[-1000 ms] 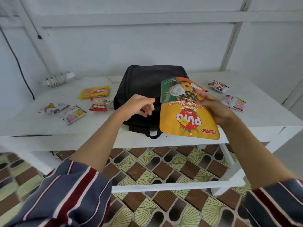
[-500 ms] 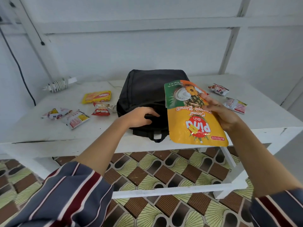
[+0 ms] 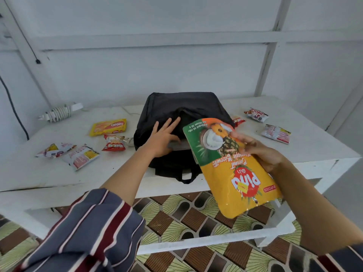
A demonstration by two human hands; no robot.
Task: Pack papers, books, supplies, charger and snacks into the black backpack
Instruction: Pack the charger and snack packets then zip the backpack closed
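Observation:
The black backpack (image 3: pixel 182 107) lies flat on the white table (image 3: pixel 314 146), its mouth facing me and partly open, with something pale showing inside. My left hand (image 3: pixel 161 138) rests on the bag's upper flap with straight, spread fingers. My right hand (image 3: pixel 261 152) grips a large yellow and green Pina biscuit bag (image 3: pixel 231 173) by its right edge, held tilted just in front of the opening. The bag's upper corner overlaps the backpack.
Left of the backpack lie a yellow wafer pack (image 3: pixel 109 127), a red snack packet (image 3: pixel 114 143) and two more small packets (image 3: pixel 68 155). A white coiled charger (image 3: pixel 60 113) lies at the back left. Several small snack packets (image 3: pixel 276 133) lie on the right.
My left hand has uncurled and moved up onto the backpack's flap, spreading the opening. My right hand has brought the biscuit bag lower and tilted it toward the mouth of the backpack.

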